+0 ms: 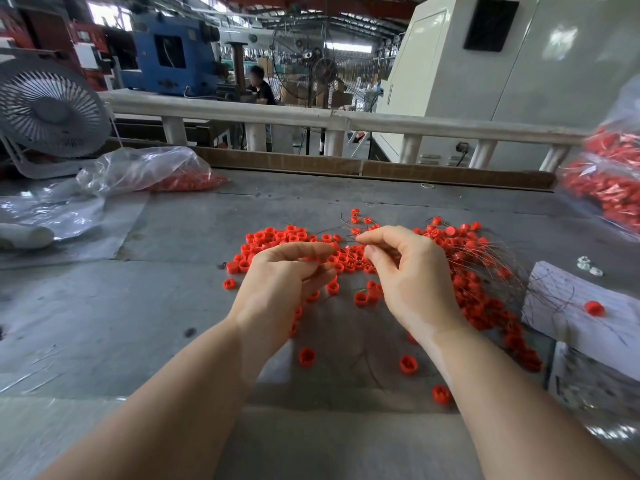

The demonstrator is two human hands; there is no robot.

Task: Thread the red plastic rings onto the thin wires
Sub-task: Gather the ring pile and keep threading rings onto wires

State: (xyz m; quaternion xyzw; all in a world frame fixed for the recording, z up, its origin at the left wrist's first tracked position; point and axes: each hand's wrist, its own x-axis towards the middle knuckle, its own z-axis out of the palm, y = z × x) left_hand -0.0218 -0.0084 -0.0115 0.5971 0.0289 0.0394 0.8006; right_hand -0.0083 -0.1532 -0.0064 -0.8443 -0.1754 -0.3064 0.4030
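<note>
Above the table (104,323), over the loose red rings (277,237), the right hand (412,278) pinches a thin wire (349,251); the left hand (280,289) curls as if holding a ring, hidden. Threading seems underway; next, the wire tip must meet the hole.

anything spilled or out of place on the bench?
Mostly a working mess: red rings lie loose across the table, with a few strays near its front edge. One ring sits apart on the paper at right. No damage visible.
</note>
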